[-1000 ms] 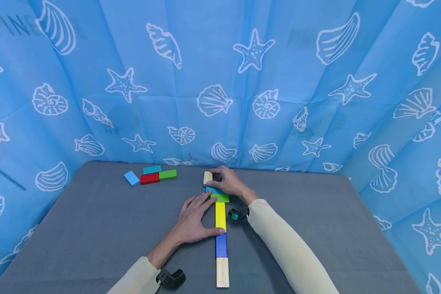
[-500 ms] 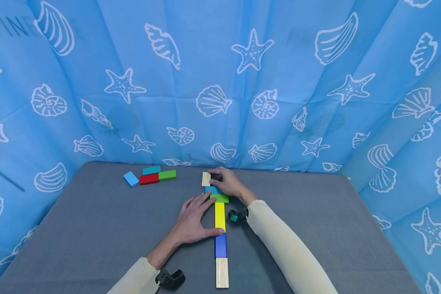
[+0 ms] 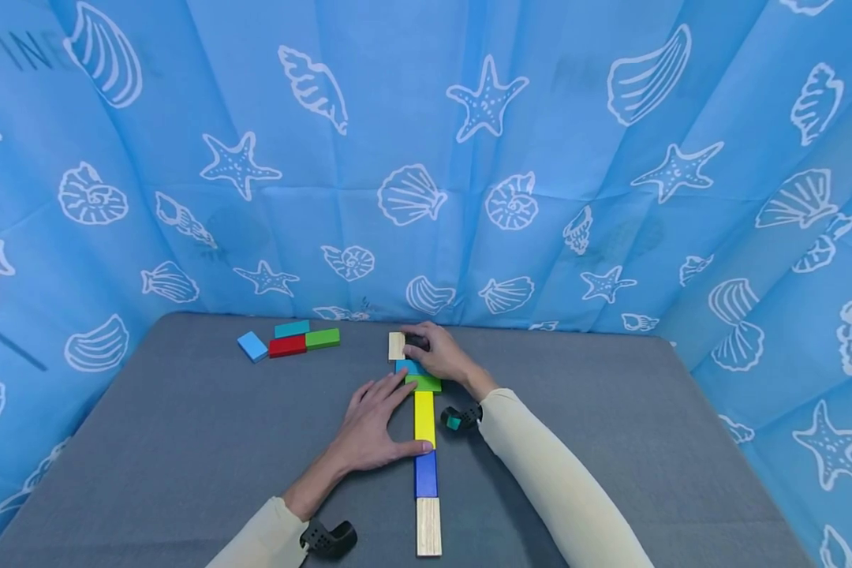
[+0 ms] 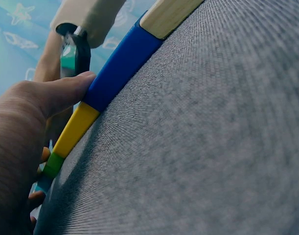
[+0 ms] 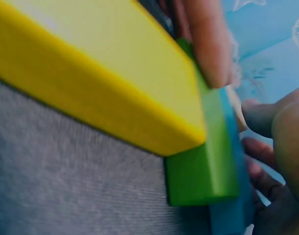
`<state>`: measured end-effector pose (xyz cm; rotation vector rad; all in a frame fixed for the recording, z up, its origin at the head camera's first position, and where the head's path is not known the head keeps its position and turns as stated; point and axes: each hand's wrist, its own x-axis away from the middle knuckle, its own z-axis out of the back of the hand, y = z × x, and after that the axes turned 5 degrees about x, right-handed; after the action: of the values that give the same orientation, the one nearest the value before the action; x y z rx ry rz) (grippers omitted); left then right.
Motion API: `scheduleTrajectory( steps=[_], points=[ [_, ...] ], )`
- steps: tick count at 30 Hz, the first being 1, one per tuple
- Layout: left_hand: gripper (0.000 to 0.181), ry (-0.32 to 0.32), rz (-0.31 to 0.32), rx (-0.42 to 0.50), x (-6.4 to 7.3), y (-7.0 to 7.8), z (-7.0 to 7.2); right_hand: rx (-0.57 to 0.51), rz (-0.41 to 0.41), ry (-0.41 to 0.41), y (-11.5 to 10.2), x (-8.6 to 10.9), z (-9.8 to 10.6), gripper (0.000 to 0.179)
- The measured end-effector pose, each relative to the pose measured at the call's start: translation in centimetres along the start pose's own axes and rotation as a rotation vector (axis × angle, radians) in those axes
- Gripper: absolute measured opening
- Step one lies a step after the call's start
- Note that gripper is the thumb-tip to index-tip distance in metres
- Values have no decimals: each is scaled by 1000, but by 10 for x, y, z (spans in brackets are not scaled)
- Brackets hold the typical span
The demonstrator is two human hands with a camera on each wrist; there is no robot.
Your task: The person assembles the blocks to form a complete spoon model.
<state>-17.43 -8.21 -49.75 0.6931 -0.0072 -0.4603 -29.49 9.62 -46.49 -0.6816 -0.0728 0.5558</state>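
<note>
My left hand (image 3: 376,426) lies with fingers spread on the left of a line of flat blocks. Its thumb (image 4: 76,88) touches the line where the yellow block (image 3: 424,418) meets the dark blue block (image 3: 426,473). Its fingertips reach the green block (image 3: 426,384) and the light blue block (image 3: 410,367). My right hand (image 3: 443,351) pinches a plain wooden block (image 3: 395,345) at the far end, thumb near and a finger beyond. A dark patch beneath this hand is too shaded to identify. In the right wrist view, fingers partly hide the wooden block.
Another plain wooden block (image 3: 429,527) forms the line's near end. At the back left lie a red block (image 3: 287,345), a green block (image 3: 323,338), a teal block (image 3: 292,329) and a light blue block (image 3: 252,346). A blue curtain (image 3: 433,158) hangs behind the grey table (image 3: 575,410).
The far wooden block has slid slightly left, with my right hand's fingers at it. My left hand keeps its place, and the other blocks stay put.
</note>
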Motion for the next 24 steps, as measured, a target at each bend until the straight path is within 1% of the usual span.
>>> scheduleTrajectory(
  steps=[3,6,9,11,14,17,20,24],
  points=[
    [99,-6,2,-1,-1,1,0,13,-29,47,-1,14,5,45],
    [99,-12,3,-1,-1,1,-1,55,-41,62,0,38,9,50],
    [99,-9,6,-3,0,2,0,97,-11,28,1,66,11,57],
    [99,-7,6,-4,0,1,0,117,14,-10,1,84,11,64],
    [99,-2,8,-7,0,1,1,127,62,-56,3,103,9,76],
    [99,6,6,-14,0,0,0,137,95,-94,4,114,7,91],
    [98,6,5,-18,1,0,0,188,117,-133,4,119,5,108],
    [97,0,0,-13,1,0,0,261,129,-179,2,122,3,120]
  ],
)
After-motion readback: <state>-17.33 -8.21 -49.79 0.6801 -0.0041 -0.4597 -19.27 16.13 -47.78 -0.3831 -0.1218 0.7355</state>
